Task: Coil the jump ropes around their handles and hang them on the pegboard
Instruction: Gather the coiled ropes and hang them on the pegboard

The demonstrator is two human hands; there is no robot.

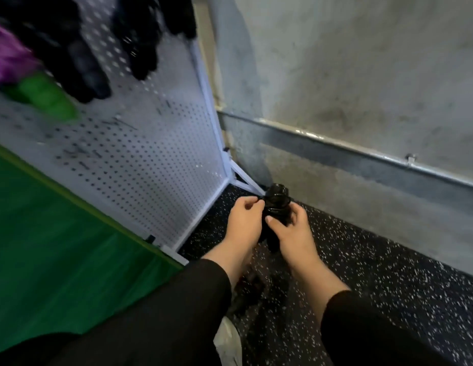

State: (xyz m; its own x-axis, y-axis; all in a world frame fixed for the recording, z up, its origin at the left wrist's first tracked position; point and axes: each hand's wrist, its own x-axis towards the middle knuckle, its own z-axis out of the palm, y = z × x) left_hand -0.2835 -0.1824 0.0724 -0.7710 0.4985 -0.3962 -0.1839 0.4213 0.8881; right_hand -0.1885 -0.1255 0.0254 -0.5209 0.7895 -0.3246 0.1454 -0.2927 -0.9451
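Here, at the far left, a green mat [53, 233] lies along the foot of a white pegboard [151, 159] that stands on a metal frame. High on the board hang blurred shapes: something purple [5, 59] at the edge, a green handle [49, 100] just below it, and two dark bundles [79, 64] beside them, too smeared to read in detail. The board's lower holes carry dark scuff marks.

Right of the board's bottom corner, above a black speckled floor [375, 273], both hands meet around a black jump rope [276, 207], already wound into glossy coils about its handles. The left hand [246, 217] has its fingers curled, pinching the rope at the upper left side of the bundle. The right hand [291, 228] is wrapped around the bundle from the right, thumb pressed across the front and fingers curled behind. The bundle stands roughly upright between them, its top poking above the fingers. Both forearms wear black sleeves [182, 307].

Below the wrists a dark blurred mass sits near the floor; what it is cannot be told. Farther right rises a rough grey concrete wall [349, 75], crossed by a metal rail [362, 151].
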